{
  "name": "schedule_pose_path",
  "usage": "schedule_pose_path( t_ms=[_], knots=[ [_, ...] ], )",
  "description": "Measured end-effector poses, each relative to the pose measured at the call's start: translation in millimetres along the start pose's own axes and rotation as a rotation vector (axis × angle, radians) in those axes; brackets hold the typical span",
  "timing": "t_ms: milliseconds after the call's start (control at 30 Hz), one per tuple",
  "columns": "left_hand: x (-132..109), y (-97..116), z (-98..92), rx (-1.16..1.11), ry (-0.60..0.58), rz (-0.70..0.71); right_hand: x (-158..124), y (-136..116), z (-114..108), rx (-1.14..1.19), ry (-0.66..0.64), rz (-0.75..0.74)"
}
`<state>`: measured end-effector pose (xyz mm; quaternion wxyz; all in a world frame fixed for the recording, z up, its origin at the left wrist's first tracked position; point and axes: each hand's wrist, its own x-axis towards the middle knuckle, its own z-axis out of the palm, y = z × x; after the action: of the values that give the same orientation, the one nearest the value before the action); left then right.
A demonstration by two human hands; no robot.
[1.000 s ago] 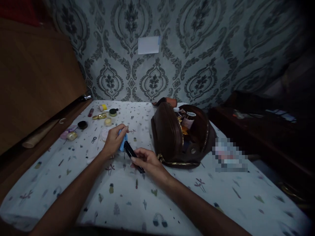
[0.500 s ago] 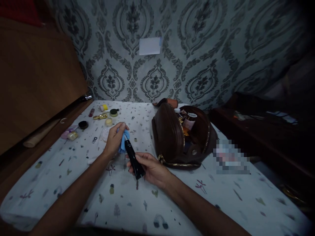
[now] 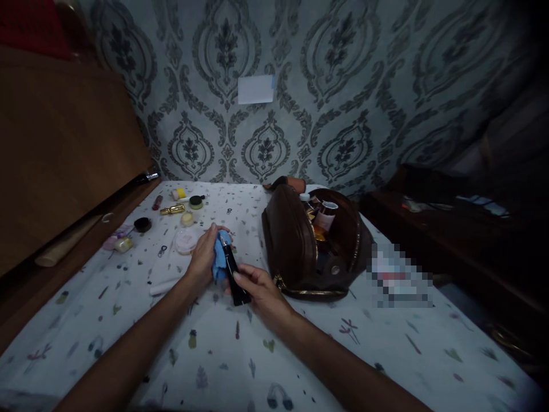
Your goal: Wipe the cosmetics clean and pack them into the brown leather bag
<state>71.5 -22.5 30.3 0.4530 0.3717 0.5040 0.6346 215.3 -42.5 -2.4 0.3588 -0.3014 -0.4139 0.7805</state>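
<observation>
My right hand (image 3: 263,292) is closed around the lower part of a black squeeze tube (image 3: 231,268), thumb on its near face. The tube tilts away from me, its silvery narrow tip pointing up and left. A blue cloth (image 3: 219,266) is held in my left hand (image 3: 203,254), against the tip and upper side of the tube. Some of the left fingers are hidden behind the cloth. Right of my hands stands a brown cosmetic bag (image 3: 285,240), unzipped, with a pink-labelled container (image 3: 325,219) and other items inside.
Left on the patterned sheet (image 3: 223,366) lie a round clear-lidded case (image 3: 185,241), a white tube-like item (image 3: 163,287), a gold tube (image 3: 172,210), a dark-lidded jar (image 3: 196,202) and a black round lid (image 3: 142,224). A wooden panel (image 3: 68,143) borders the left; a blurred-out packet (image 3: 401,277) lies right.
The view has shifted slightly. The blue cloth now shows more beside the tube's upper part, and the right hand has its thumb further over the tube.
</observation>
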Motion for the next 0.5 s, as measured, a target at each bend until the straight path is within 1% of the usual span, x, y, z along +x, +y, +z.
schedule_pose_path(
  t_ms=[67,167,233,300,367,400,433,500],
  knots=[
    [-0.2,-3.4,0.6,-0.031,-0.058,-0.016,2.1,2.3,-1.7,-0.056,0.048,-0.064],
    [-3.0,-6.7,0.0,-0.038,-0.187,-0.049,4.3,2.9,-3.5,-0.089,0.122,-0.151],
    [-5.5,-6.9,-0.6,-0.006,-0.273,-0.059,4.0,0.8,-3.3,-0.082,0.159,-0.173],
    [-6.5,-6.2,-1.5,0.033,-0.320,-0.053,2.6,-2.0,-2.2,-0.061,0.175,-0.161],
    [-4.2,-5.8,-3.5,0.052,-0.303,-0.039,1.0,-4.0,-1.0,-0.036,0.178,-0.138],
    [-1.6,-5.7,-5.2,0.056,-0.269,-0.028,0.3,-4.5,-0.4,-0.027,0.177,-0.127],
    [1.7,-5.8,-7.4,0.058,-0.219,-0.015,-0.2,-4.7,0.0,-0.022,0.177,-0.123],
    [9.3,-5.7,-12.8,0.051,-0.080,0.006,-0.6,-4.4,0.3,-0.025,0.182,-0.129]
  ],
)
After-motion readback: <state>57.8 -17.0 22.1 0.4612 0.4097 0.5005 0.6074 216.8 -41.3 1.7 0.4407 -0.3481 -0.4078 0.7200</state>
